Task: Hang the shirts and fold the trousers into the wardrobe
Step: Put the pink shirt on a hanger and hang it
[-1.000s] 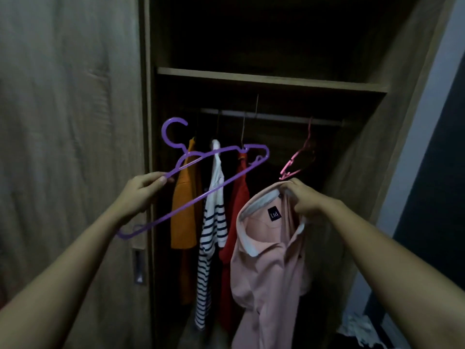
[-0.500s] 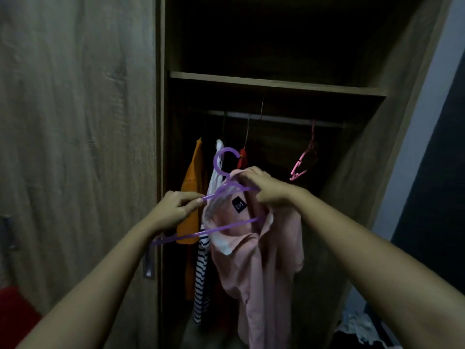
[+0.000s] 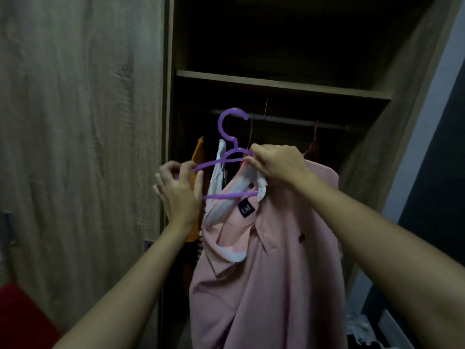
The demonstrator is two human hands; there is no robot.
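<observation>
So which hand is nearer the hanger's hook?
Right. The right hand grips the shirt at the neck of the hanger, just below the hook; the left hand holds the arm's end, lower left.

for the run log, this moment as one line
step: purple hanger partly inside pink shirt neck | left hand: grips hanger end | right hand: grips collar | rail: hanger not hooked
</observation>
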